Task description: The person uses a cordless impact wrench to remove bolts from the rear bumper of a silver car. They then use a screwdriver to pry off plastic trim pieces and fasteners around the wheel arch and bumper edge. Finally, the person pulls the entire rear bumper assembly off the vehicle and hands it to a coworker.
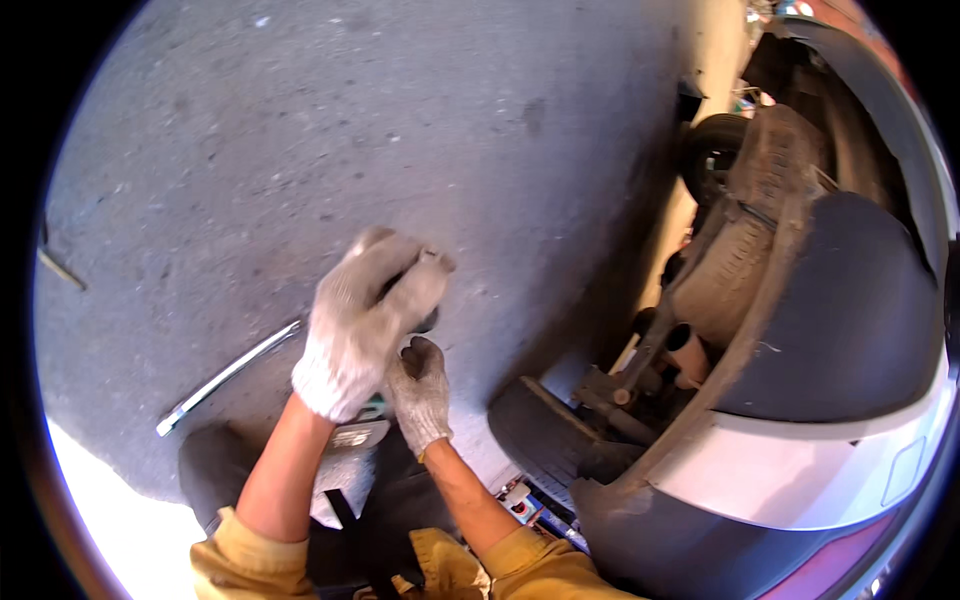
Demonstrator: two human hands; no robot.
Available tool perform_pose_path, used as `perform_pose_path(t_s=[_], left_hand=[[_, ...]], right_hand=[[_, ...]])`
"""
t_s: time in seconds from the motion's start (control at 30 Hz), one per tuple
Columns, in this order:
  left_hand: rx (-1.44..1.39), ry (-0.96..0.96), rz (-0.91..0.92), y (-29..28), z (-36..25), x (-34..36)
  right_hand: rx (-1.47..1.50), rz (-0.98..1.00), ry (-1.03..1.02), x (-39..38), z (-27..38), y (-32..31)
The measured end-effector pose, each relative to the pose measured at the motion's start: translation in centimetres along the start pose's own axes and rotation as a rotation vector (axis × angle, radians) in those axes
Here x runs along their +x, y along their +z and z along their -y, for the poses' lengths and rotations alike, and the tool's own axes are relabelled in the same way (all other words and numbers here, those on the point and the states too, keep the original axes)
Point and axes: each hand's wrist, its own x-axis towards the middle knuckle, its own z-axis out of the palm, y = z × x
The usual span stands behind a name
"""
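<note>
A metal bar is laid on the ground, presumably for easy reach. The left hand is curled, the right hand bent just below; whether the dark piece by their fingers is gripped cannot be told. Room is left ahead, bounded rightward by the car.

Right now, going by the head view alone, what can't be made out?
All in the head view:
Dark object between the hands: mostly covered by the gloved left hand, so its kind is unclear.
Right hand: whether it grips that object is unclear, with the left hand in the way.
Car: cut off by the picture's right rim.
Stick-like thing at far left: too small to identify, beside the dark rim.
</note>
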Motion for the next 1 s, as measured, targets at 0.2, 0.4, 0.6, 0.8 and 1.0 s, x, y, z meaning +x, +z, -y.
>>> perform_pose_path(t_s=[0.2,0.4,0.6,0.8,1.0], left_hand=[[-0.942,-0.135,-0.053,-1.3,2.5,0.9],[-0.902,-0.072,-0.031,-4.2,2.9,1.2],[-0.958,-0.031,-0.037,-3.9,3.5,1.4],[-1.167,0.051,-0.043,-2.4,3.0,1.3],[-1.085,-0.012,-0.118,-2.9,2.7,1.4]], right_hand=[[0.256,0.128,0.1,1.5,-0.8,3.1],[0.566,0.303,0.061,0.8,3.0,2.1],[0.522,0.197,-0.031,-1.5,8.4,1.7],[0.411,0.143,-0.105,-1.9,10.0,2.1],[-0.056,-0.03,-0.424,-2.0,9.9,2.4]])
